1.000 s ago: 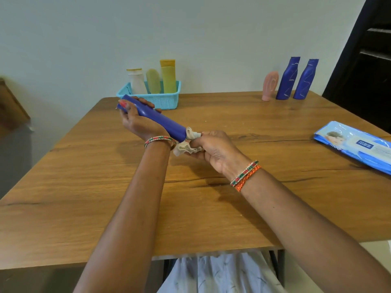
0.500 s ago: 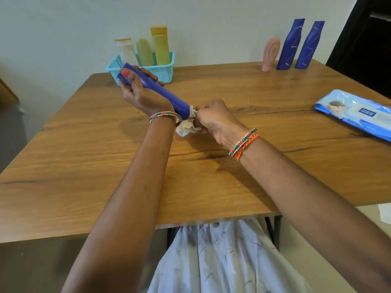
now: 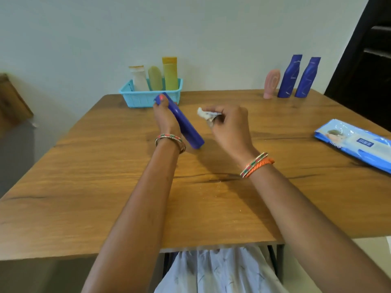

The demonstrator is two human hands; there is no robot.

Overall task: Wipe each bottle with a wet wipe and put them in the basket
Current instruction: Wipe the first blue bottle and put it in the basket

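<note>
One view, head camera. Left hand (image 3: pixel 166 119), centre frame: grips a blue bottle (image 3: pixel 183 123) held slanted above the wooden table (image 3: pixel 105 187), far end near the basket. Right hand (image 3: pixel 229 125), just right of it: fingers curled, pinching a crumpled wet wipe (image 3: pixel 206 115), apart from the bottle. Turquoise basket (image 3: pixel 137 98), upper centre: holds three upright bottles, white (image 3: pixel 139 78), green (image 3: pixel 155 78), yellow (image 3: pixel 170 74). Upper right: pink bottle (image 3: pixel 271 83) and two blue bottles (image 3: pixel 298 77) standing. Right edge: wipes pack (image 3: pixel 355 142) lying flat.
</note>
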